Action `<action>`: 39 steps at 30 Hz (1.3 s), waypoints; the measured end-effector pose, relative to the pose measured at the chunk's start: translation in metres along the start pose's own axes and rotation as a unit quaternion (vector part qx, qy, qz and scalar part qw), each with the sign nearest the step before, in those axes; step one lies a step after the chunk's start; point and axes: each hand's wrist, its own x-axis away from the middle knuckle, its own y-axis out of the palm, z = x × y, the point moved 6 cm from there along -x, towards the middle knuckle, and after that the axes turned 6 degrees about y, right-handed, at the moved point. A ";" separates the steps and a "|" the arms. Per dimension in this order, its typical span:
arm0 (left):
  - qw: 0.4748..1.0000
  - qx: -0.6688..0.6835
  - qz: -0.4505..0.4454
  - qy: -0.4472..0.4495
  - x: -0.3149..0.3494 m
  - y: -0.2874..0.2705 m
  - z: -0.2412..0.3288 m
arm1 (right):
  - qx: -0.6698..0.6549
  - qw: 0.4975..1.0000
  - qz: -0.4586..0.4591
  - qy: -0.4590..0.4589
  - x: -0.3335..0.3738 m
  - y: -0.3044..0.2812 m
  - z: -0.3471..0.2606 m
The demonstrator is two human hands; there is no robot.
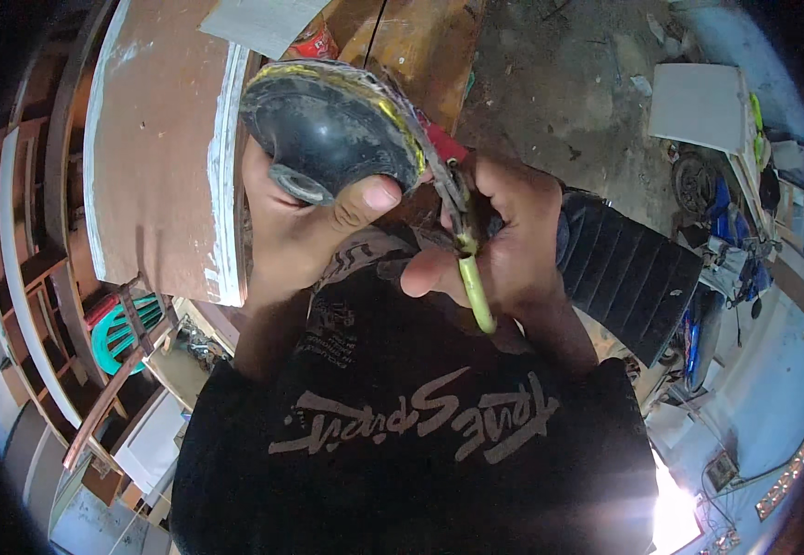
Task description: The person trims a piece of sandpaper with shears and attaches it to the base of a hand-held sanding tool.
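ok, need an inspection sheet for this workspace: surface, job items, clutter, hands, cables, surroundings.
Surface: brown wooden top, stained, partly hidden.
Job items: black bowl-shaped piece, scuffed, yellow on its rim; green-handled tool at its edge, contact unclear.
Clutter: red item beyond the piece, partly covered.
Hands: left hand grips the piece; right hand grips the tool.
Cables: thin dark cable by the wall, lower right.
Surroundings: concrete floor; brown board with white edges, left.

My left hand (295,222) holds a scuffed black bowl (328,125), tilted, yellow streaking its rim; my right hand (517,236), a green-handled tool (475,291).
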 end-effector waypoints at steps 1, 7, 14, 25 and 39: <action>1.000 -0.017 -0.008 -0.015 -0.001 0.001 0.000 | 0.015 1.000 0.010 -0.008 0.000 -0.001 -0.001; 0.990 0.027 -0.135 0.024 0.012 0.014 -0.057 | 0.004 0.995 0.076 -0.064 -0.017 -0.018 -0.026; 0.982 -0.102 -0.149 0.061 0.009 0.027 -0.046 | 0.038 0.991 0.127 -0.014 -0.017 -0.026 -0.007; 0.996 -0.040 0.053 0.053 0.003 -0.024 -0.037 | -0.063 0.993 0.100 -0.028 -0.007 -0.042 0.026; 0.998 -0.041 0.035 0.034 0.012 -0.004 -0.018 | 0.063 0.997 0.032 -0.031 0.000 -0.010 -0.001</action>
